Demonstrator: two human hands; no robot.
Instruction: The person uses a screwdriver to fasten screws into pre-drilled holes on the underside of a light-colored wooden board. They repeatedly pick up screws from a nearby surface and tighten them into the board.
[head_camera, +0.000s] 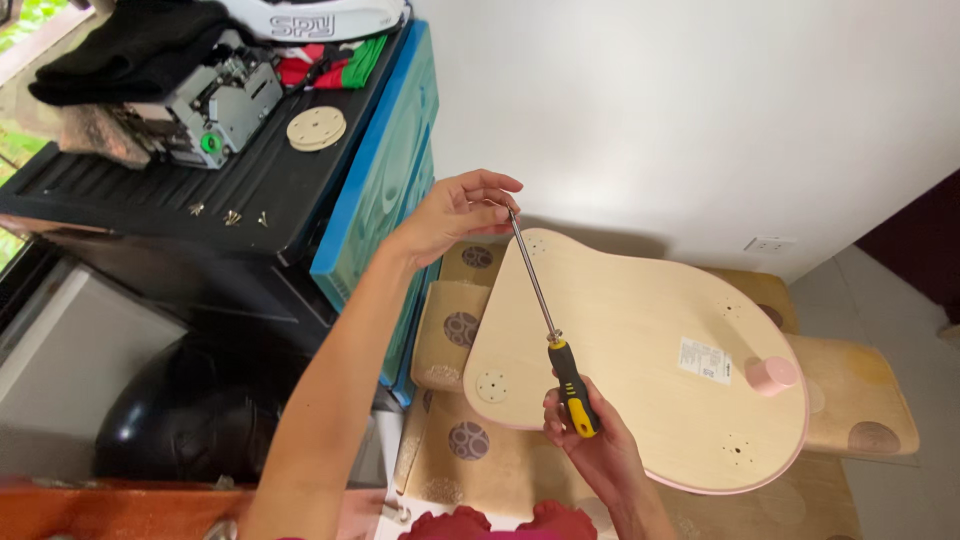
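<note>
Right hand (585, 435): at 6 o'clock of the view, your fingers wrapped tight around the yellow-and-black handle of the screwdriver (552, 340).
Left hand (455, 212): at 11 o'clock of the panel, fingertips pinched narrow on the tip of the shaft; whether a screw sits between them cannot be told.
Screwdriver: long steel shaft slanting from your right hand up toward 11 o'clock, tip over the panel's upper-left corner.
Panel (640, 340): pale rounded wooden board with a pink edge, lying flat on cushions at centre; a white label toward 3 o'clock.
Hole clusters: small rings of drilled holes near the corners, one at 8 o'clock (492, 384), one at 5 o'clock (738, 449), one by the tip at 11 o'clock.
Peg (772, 375): short pink cylinder standing on the panel at 3 o'clock, just beside the label.
Cushions (480, 450): tan with brown circles, under and around the panel.
Crate (385, 180): blue-sided, at 10 o'clock, touching the cushions' edge.
Tray (240, 185): black ribbed top at 10 o'clock, bearing a round wooden disc (316, 128), three small brass fittings (231, 216) and a grey machine part.
Step in hand: by your grip, you are seating the tip at the upper-left hole cluster.
Next move calls for: the tip centred, the shaft brought closer to upright, then steady downward pressure as you turn.
</note>
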